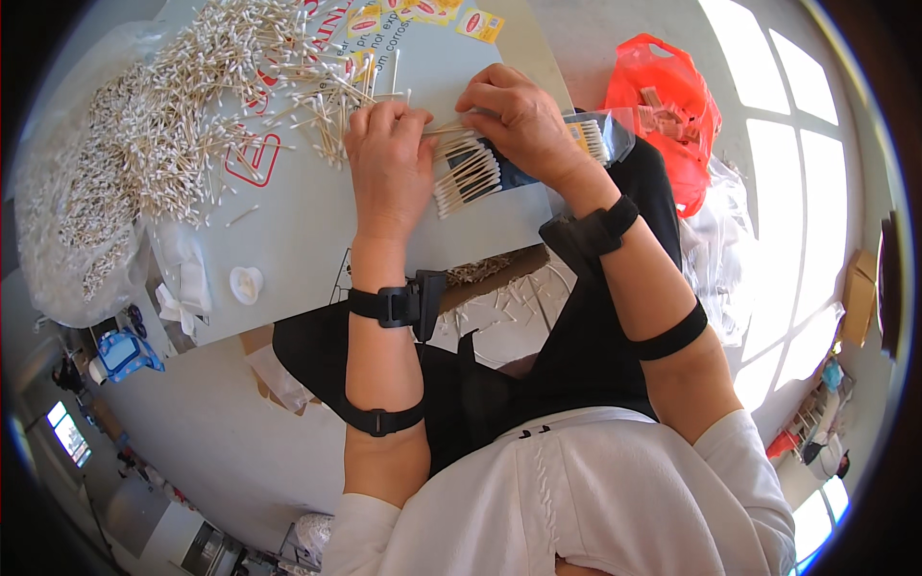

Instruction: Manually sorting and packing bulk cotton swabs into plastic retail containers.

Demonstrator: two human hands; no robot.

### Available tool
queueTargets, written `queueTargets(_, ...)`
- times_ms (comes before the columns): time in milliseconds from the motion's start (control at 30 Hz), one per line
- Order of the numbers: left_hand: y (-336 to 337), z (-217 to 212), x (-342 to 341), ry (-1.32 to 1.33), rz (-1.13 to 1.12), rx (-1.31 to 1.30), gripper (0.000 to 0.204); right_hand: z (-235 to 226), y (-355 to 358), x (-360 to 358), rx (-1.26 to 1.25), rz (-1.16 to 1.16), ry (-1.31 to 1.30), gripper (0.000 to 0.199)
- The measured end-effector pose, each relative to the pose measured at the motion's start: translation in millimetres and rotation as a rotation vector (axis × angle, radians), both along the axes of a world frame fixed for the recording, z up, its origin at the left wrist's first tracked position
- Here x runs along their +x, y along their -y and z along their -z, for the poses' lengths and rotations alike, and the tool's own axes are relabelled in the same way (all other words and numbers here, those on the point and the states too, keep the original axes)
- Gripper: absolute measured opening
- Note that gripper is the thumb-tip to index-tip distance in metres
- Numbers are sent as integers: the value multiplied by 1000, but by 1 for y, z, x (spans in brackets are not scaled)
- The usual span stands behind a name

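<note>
My left hand (388,165) is over the grey tabletop, its fingers bent and pinched at one end of a few cotton swabs (446,129). Facing it, my right hand (517,117) has thumb and fingers closed at the other end of these swabs. Just below the hands, a row of cotton swabs (468,177) lies side by side on something dark blue. Beyond my right wrist, a clear packet of cotton swabs (594,140) with a yellow label rests near the table edge. Loose swabs (331,113) are scattered left of my left hand.
A large heap of cotton swabs (158,134) spills from a clear plastic bag (43,240) at the left. Yellow cards (479,26) lie at the far edge. A small white round piece (247,284) sits near the front edge. Right of the table hangs a red plastic bag (629,77).
</note>
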State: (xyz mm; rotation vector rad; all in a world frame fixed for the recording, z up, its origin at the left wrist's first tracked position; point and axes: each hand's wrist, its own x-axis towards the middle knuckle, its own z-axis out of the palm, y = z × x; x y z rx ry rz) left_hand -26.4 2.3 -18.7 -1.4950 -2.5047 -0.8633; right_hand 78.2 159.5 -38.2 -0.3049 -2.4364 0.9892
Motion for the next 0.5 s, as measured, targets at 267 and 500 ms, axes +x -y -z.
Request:
queueTargets(267,19,-4,39,-35,-18,-8,34,-10,13,5,-135,144,-24,14)
queueTargets(500,38,-1,96,120,-56,-327,75,-14,46,37,-670,321,-101,19)
